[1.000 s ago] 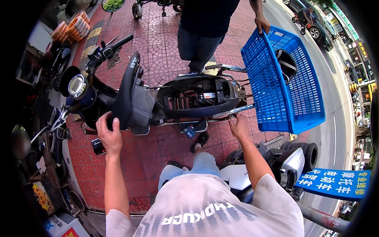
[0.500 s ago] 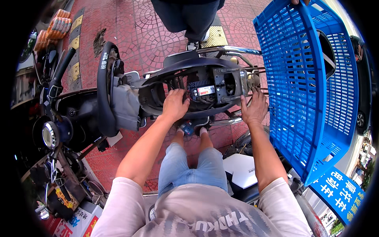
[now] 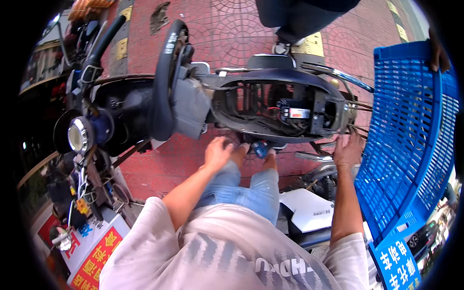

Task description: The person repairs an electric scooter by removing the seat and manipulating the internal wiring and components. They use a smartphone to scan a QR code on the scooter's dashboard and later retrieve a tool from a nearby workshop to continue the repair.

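Observation:
An electric scooter (image 3: 270,75) stands crosswise before me with its seat opening uncovered. Inside the opening sits a black box with a white-and-red label (image 3: 298,113), with some wires beside it. My left hand (image 3: 220,152) is off the scooter, above my thigh on the near side, its fingers loosely bent and nothing visible in it. At the scooter's rear end, my right hand (image 3: 349,147) has its fingers stretched out toward the frame's near edge; whether they touch it I cannot tell. A small blue object (image 3: 261,149) lies by my feet, partly hidden.
A large blue plastic crate (image 3: 401,135) is at the right, with another person's hand (image 3: 437,55) at its top. That person's dark trousers (image 3: 302,19) may be separate; someone stands beyond the scooter. Another scooter (image 3: 309,210) with white panel is near right; handlebars (image 3: 92,72) at left.
My left hand has left the scooter's opening and drawn back toward me. My right hand stays by the rear end. The view has shifted left, so the scooter appears farther right.

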Available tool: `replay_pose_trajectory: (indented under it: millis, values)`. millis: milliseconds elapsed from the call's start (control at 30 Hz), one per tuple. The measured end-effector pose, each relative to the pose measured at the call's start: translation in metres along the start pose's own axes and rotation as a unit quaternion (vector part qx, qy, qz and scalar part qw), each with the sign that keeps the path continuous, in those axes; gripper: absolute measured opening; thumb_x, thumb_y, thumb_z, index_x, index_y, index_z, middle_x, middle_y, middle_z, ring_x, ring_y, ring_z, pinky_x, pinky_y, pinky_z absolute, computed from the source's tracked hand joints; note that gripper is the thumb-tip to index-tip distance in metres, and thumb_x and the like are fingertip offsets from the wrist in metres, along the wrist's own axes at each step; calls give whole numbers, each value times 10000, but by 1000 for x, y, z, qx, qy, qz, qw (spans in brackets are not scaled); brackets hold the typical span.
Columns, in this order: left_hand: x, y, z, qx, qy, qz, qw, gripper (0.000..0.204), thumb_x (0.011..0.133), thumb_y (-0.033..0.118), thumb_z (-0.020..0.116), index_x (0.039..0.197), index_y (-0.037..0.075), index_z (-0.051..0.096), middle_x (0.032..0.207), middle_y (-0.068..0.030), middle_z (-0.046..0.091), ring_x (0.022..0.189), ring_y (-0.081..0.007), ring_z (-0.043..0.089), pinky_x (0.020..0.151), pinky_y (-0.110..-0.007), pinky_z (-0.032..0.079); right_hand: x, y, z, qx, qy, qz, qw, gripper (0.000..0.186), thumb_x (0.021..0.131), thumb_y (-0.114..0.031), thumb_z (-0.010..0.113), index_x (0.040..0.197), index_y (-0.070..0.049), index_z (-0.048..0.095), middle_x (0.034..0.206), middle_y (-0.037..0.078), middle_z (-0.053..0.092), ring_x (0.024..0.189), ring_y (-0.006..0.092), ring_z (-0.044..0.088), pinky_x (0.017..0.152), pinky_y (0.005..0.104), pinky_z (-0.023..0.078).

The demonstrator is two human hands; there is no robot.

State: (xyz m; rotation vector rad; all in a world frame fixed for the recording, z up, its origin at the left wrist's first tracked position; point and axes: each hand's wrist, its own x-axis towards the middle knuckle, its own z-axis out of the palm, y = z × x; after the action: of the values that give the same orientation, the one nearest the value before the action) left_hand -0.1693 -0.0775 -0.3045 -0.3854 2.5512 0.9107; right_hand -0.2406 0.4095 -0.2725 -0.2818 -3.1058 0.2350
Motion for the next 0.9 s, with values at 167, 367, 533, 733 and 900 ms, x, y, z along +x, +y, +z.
replay_pose_trajectory:
  millis: [167, 367, 533, 733, 900]
  values:
    - [3, -108, -30, -169, -34, -186, 967, 234, 961, 194, 724, 1047, -22, 745, 886, -79, 743, 775, -166, 690, 699, -329, 561, 6, -12, -8, 1, -23, 42, 999, 561, 894, -347, 709, 1366, -61, 613, 1407, 167, 594, 1308, 369, 546, 1049, 540, 469]
    - [4, -124, -83, -281, -91, -328, 897, 303, 1030, 325, 662, 1178, 63, 630, 881, -45, 684, 668, -161, 661, 542, -333, 510, -7, -75, -142, 262, 29, 12, 964, 469, 890, -166, 786, 1301, 10, 645, 1283, 211, 673, 1089, 363, 700, 926, 431, 562]
    - [-28, -180, -107, -241, -80, -361, 897, 218, 1040, 274, 598, 1131, 88, 664, 817, -47, 683, 572, -176, 632, 480, -333, 471, 4, -19, -353, 183, 256, -166, 934, 133, 791, -50, 780, 900, -50, 704, 842, 102, 713, 743, 300, 699, 648, 395, 542]
    - [-63, -173, -95, -218, -90, -381, 894, 194, 1034, 342, 572, 939, 196, 654, 823, -33, 717, 621, -195, 656, 524, -346, 473, 60, 128, -366, -126, -188, 46, 973, 259, 877, -211, 684, 1060, -52, 775, 1004, 194, 781, 1016, 375, 755, 887, 493, 595]
    - [-117, -152, -111, -390, -145, -420, 807, 247, 1029, 171, 539, 1215, 33, 623, 870, -129, 684, 678, -239, 683, 522, -324, 537, 92, 171, -279, -132, -432, 29, 892, 323, 868, -152, 649, 1140, -83, 810, 1186, 154, 784, 1094, 349, 755, 916, 458, 604]
